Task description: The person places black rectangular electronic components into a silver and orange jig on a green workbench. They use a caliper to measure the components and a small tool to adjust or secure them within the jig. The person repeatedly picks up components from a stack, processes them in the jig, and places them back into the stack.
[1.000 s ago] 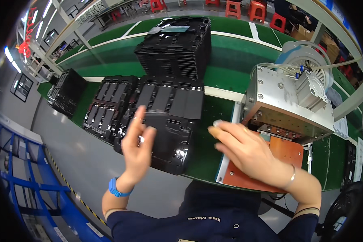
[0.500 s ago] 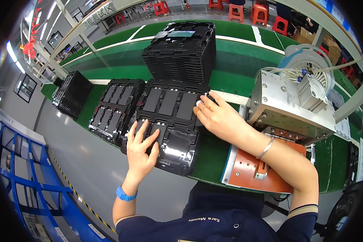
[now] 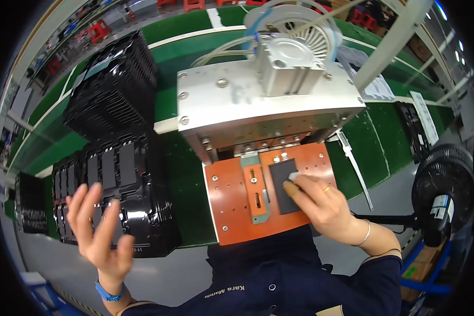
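Note:
My right hand (image 3: 321,205) rests on an orange fixture plate (image 3: 227,210), its fingertips holding a dark flat rectangular part (image 3: 280,181) down on the plate. A green bracket (image 3: 255,189) sits on the plate just left of that part. Above the plate stands a grey metal press (image 3: 247,105) with a cylinder on top. My left hand (image 3: 97,226) hovers open and holds nothing, palm turned inward, above a black moulded tray (image 3: 131,189) that holds several dark parts.
A tall stack of black trays (image 3: 113,89) stands behind on the green conveyor belt (image 3: 187,179). More black trays (image 3: 29,205) lie at the far left. A black fan (image 3: 447,179) stands at the right, with papers (image 3: 374,87) beyond the press.
My right hand has moved from the black tray to the orange plate and now holds a dark part there. My left hand has lifted off the tray and opened. The view has swung right.

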The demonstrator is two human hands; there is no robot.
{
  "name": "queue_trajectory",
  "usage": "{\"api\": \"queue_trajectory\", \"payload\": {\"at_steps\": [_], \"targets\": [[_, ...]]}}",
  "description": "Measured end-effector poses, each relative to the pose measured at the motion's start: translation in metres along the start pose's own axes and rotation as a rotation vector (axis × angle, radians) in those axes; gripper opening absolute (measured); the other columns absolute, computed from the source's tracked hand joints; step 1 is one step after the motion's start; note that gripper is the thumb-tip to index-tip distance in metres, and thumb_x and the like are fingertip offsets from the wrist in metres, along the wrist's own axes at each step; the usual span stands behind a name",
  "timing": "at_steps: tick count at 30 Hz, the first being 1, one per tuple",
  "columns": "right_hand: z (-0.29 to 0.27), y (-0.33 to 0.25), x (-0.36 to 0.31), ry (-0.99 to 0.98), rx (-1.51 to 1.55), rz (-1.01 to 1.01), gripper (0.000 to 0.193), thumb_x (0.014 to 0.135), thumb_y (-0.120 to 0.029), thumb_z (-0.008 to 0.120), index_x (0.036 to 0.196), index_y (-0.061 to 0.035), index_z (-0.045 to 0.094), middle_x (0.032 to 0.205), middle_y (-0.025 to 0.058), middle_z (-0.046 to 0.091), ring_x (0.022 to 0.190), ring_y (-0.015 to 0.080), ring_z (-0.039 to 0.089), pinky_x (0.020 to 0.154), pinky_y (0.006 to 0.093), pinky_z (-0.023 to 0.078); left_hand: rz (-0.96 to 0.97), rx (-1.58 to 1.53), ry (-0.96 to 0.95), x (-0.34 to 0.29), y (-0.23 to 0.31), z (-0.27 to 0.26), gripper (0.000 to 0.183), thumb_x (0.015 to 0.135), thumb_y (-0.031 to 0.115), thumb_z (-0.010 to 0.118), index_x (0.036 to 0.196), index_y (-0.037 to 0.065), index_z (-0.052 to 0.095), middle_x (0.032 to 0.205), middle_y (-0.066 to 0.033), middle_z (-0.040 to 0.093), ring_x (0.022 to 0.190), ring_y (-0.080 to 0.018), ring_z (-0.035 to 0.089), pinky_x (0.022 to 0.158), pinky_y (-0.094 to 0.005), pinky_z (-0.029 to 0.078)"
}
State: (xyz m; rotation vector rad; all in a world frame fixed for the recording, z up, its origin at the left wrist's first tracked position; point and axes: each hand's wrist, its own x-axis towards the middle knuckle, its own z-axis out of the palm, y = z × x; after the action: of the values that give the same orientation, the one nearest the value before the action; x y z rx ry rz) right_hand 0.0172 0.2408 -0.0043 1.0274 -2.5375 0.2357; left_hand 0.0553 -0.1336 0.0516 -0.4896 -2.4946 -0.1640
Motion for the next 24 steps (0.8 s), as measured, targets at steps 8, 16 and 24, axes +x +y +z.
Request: {"api": "queue_trajectory", "payload": {"at_steps": [8, 16, 24], "targets": [[0.015, 0.025, 0.022, 0.104, 0.360, 0.074, 0.028, 0.072, -0.001, 0.068, 0.099, -0.0058, 0.066, 0.100, 0.0060, 0.062, 0.081, 0.0229, 0.059, 0.070, 0.0313, 0.051, 0.628, -0.469, -0.506, 0.067, 0.086, 0.075, 0.062, 0.081, 0.053, 0.066, 0.128, 0.014, 0.058, 0.136, -0.0154, 0.049, 0.124, -0.0320, 0.049, 0.103, -0.0510, 0.034], [0.032, 0.027, 0.029, 0.028, 0.315, 0.051, 0.028, 0.077, -0.005, 0.064, 0.104, -0.0006, 0.064, 0.103, 0.0097, 0.059, 0.097, 0.0270, 0.055, 0.085, 0.0346, 0.049, 0.684, -0.559, -0.580, 0.060, 0.096, 0.110, 0.057, 0.086, 0.052, 0.060, 0.129, 0.015, 0.055, 0.140, -0.0138, 0.048, 0.128, -0.0292, 0.046, 0.105, -0.0503, 0.033], [0.027, 0.025, 0.029, 0.007, 0.299, 0.089, 0.036, 0.075, -0.007, 0.065, 0.112, -0.0052, 0.064, 0.112, 0.0096, 0.057, 0.103, 0.0276, 0.052, 0.085, 0.0375, 0.046, 0.680, -0.532, -0.587, 0.058, 0.096, 0.110, 0.056, 0.086, 0.050, 0.059, 0.129, 0.015, 0.055, 0.141, -0.0129, 0.048, 0.129, -0.0264, 0.047, 0.107, -0.0496, 0.031]]}}
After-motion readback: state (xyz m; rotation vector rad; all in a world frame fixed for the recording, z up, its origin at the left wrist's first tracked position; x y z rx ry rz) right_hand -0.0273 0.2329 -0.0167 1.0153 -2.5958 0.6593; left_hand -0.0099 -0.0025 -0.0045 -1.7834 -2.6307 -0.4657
